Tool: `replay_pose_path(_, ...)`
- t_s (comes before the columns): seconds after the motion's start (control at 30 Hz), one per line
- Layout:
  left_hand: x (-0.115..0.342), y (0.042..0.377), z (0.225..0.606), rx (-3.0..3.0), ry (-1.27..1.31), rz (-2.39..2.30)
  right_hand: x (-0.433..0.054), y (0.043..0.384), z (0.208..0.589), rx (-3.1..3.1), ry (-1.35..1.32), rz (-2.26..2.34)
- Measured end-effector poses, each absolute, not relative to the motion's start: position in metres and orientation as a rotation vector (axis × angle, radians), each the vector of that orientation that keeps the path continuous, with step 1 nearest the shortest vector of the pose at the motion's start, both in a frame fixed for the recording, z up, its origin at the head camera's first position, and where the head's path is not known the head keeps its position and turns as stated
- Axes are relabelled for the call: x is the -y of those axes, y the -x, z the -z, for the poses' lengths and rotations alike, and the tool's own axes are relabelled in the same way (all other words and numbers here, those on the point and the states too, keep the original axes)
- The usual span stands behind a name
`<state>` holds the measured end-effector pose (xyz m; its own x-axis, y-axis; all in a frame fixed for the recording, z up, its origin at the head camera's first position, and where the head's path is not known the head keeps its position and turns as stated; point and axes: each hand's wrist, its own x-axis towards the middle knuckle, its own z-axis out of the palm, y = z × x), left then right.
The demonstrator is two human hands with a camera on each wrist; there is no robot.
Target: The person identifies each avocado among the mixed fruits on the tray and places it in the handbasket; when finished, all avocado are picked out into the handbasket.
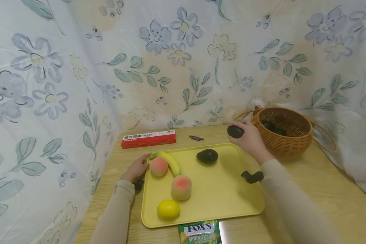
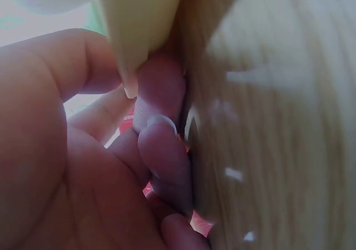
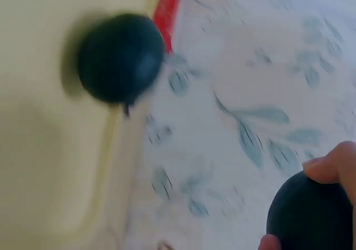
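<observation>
My right hand [image 1: 250, 139] grips a dark avocado [image 1: 235, 131] above the back right corner of the yellow tray [image 1: 222, 189]. In the right wrist view, thumb and fingertips clasp this held avocado [image 3: 311, 216] at the lower right. My left hand [image 1: 137, 169] holds the tray's left edge; in the left wrist view, its fingers [image 2: 161, 88] curl beneath the rim [image 2: 130, 44]. Another avocado [image 1: 207, 156] lies on the tray towards the back. Beside the left hand sit a peach [image 1: 159, 166] and a banana [image 1: 170, 162], with a second peach [image 1: 181, 187] and a lemon [image 1: 168, 209] nearer me.
A wicker basket [image 1: 288, 144] with dark avocados [image 1: 268, 125] inside stands right of the tray, its handles sticking out. Behind the tray lie a red pasta box [image 1: 148, 139] and a small wrapped candy [image 1: 196, 138]. A green candy bag [image 1: 199, 233] lies at the front edge.
</observation>
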<state>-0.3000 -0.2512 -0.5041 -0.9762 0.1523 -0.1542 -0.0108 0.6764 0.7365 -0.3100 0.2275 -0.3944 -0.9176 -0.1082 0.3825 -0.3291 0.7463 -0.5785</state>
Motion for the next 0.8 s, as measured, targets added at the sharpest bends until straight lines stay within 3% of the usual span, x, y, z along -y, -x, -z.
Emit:
replay_pose_path(0.37, 0.253, 0.301, 0.505, -2.682, -0.103, -1.190, -0.311, 0.306, 0.372, 2.630, -0.162, -0.865)
replay_pose_path(0.8, 0.252, 0.300, 0.503, -2.722, -0.106, -1.164, -0.359, 0.307, 0.396, 2.541, 0.059, -0.950)
